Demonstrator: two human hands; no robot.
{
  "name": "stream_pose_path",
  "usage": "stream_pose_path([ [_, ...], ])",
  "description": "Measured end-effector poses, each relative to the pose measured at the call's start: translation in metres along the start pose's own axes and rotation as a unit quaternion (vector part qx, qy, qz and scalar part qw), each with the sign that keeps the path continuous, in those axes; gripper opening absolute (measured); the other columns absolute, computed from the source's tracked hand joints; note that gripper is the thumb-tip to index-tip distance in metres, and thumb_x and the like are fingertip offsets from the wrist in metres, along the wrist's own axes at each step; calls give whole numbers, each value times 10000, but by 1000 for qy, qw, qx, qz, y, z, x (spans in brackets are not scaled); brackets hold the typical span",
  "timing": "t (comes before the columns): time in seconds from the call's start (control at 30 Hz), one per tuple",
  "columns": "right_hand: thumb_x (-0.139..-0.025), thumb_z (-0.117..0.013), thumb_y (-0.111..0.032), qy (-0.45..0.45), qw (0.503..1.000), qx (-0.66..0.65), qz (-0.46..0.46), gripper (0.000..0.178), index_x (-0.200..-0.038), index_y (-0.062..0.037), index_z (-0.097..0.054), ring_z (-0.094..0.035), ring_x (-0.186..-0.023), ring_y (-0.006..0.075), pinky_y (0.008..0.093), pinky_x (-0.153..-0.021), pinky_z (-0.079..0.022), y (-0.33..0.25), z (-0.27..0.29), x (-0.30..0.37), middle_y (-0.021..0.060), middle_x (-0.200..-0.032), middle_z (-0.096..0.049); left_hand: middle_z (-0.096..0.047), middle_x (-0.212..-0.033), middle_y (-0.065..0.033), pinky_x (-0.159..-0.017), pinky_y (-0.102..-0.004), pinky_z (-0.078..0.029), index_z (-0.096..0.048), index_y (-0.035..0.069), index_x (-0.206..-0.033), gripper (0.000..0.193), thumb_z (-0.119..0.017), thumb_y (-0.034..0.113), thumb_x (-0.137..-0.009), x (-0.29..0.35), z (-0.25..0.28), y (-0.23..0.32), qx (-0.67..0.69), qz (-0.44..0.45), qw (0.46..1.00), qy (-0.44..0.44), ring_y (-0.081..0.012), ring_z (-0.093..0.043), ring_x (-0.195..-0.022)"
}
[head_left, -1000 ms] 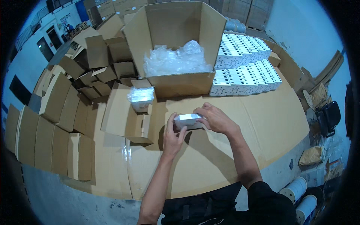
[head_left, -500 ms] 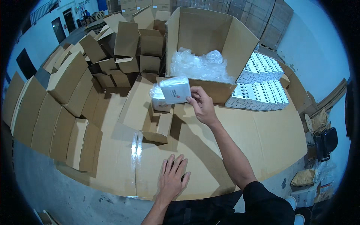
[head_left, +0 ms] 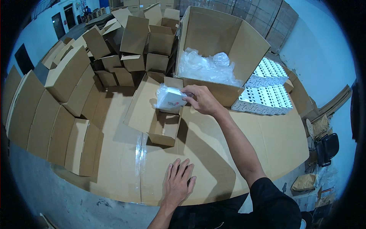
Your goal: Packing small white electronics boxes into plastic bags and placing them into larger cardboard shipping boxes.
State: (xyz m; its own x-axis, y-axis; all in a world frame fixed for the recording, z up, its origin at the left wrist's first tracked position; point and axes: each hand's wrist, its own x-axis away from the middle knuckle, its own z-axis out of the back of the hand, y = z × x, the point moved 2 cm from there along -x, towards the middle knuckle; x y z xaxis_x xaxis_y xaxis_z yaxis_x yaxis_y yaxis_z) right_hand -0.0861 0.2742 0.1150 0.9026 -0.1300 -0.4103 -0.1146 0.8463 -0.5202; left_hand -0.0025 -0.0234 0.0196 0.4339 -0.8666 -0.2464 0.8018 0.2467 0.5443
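Observation:
Between the thumb and fingers of my right hand (head_left: 201,100) is a small white box (head_left: 171,100), held by its right edge. It sits at the far end of an open cardboard carton (head_left: 162,138), against clear plastic wrap (head_left: 161,91) there. The near end of that carton shows its bare bottom. My left hand (head_left: 180,182) lies flat near the table's front edge, fingers spread, holding nothing. Whether the white box rests on anything inside the carton I cannot tell.
A large open carton (head_left: 213,91) with crumpled clear plastic bags (head_left: 207,68) stands behind. To its right are stacked white boxes (head_left: 263,100). Open cardboard boxes (head_left: 57,126) line the left side, more (head_left: 133,38) pile up at the back. Cardboard (head_left: 213,152) covers the table.
My right hand has lowered the white box into the far end of the carton, tilting it back. My left hand stays flat on the table. The whole view has shifted slightly.

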Motion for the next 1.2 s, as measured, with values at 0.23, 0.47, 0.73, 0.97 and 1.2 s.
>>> stream_pose_path([
  [0.23, -892, -714, -93, -26, 995, 89, 23, 258, -1137, -46, -650, -638, -991, 385, 480, -880, -523, -8, -12, -4, 183, -1038, -669, -526, -1431, -101, -1153, -542, -345, -615, 69, -1306, 453, -700, 261, -904, -1, 1, 1, 6, 1, 1000, 2, -353, -431, -1374],
  [0.47, -863, -724, -70, -33, 988, 151, 31, 246, -1080, -70, -608, -602, -1012, 371, 478, -889, -516, -12, -40, 3, 164, -1005, -630, -529, -1446, -95, -1173, -546, -314, -629, 92, -1299, 450, -718, 246, -886, 1, -2, -2, 23, 12, 1000, 2, -359, -422, -1389],
  [0.73, -933, -654, -239, 41, 985, 159, 52, 208, -894, -46, -721, -581, -1012, 330, 448, -876, -497, -4, -50, 10, 145, -1033, -605, -526, -1433, -104, -1160, -542, -327, -609, 77, -1312, 471, -708, 257, -888, -4, 1, 2, -1, 5, 1000, -8, -370, -438, -1363],
  [0.97, -1015, -566, -327, 3, 995, 90, -38, 573, -1528, -134, -400, -464, -1266, 449, 532, -1086, -408, -16, -36, 37, 264, -1506, -353, -481, -1481, -102, -1205, -542, -252, -576, 92, -1359, 515, -707, 253, -888, -22, -17, 0, -46, 8, 998, -50, -389, -365, -1415],
  [1.2, -967, -651, -207, 93, 993, 15, -64, 290, -1214, -56, -658, -641, -1080, 315, 435, -931, -518, 40, 40, 117, 162, -1151, -648, -471, -1491, -163, -1201, -531, -273, -529, 61, -1383, 494, -647, 141, -910, -95, -46, 18, -38, -63, 996, -55, -407, -355, -1435],
])
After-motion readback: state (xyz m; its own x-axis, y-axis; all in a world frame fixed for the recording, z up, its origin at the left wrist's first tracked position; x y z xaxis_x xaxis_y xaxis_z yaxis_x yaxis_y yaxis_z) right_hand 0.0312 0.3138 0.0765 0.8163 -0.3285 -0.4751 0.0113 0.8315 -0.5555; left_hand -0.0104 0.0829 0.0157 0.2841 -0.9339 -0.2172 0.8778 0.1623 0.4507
